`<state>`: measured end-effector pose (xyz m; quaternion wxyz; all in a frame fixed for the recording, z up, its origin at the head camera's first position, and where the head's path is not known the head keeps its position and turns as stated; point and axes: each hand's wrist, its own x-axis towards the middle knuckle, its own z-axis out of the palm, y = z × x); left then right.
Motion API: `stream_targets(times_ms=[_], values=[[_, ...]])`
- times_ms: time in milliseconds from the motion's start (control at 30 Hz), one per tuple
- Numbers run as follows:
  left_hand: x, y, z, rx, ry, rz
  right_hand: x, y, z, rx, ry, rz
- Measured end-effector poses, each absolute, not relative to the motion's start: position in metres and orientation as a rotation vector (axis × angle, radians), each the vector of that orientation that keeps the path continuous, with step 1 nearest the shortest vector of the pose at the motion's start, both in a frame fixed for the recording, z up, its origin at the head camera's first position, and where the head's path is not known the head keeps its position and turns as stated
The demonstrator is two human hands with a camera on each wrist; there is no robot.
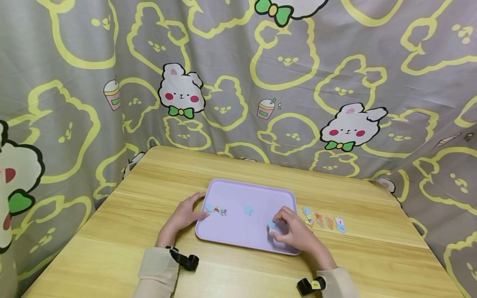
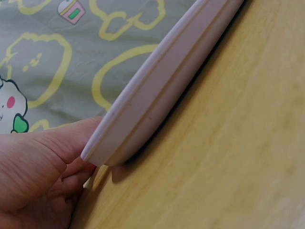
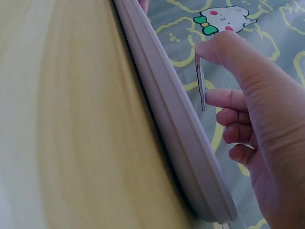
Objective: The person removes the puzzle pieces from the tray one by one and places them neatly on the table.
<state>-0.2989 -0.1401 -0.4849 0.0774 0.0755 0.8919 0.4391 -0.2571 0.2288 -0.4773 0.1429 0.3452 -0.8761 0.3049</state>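
Note:
A shallow lilac tray (image 1: 231, 231) lies on the wooden table. My left hand (image 1: 186, 211) holds its left edge, thumb over the rim; in the left wrist view the other fingers are curled outside the wall. Over the tray's right part, my right hand (image 1: 294, 229) pinches a thin light-blue and white cut-out piece (image 1: 272, 225) between thumb and fingertip. The right wrist view shows this piece (image 3: 200, 83) edge-on, above the tray rim. Colourful cut-out pieces (image 1: 217, 210) lie together near my left thumb. One light-blue piece (image 1: 249, 210) rests mid-tray.
Right of the tray, several flat pieces lie in a row on the table (image 1: 372, 248): blue-and-yellow (image 1: 307, 212), orange-brown (image 1: 319, 219), another orange one (image 1: 329, 223) and a white-and-blue one (image 1: 340, 224). A patterned curtain (image 1: 231, 136) hangs around the table's back and sides.

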Motion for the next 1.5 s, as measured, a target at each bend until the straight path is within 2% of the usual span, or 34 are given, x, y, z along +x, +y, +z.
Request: stream_targets(times_ms=[1500], values=[[-0.299, -0.141, -0.485, 0.236, 2.678, 1.307, -0.241, 0.287, -0.478, 0.769, -2.552, 0.828]])
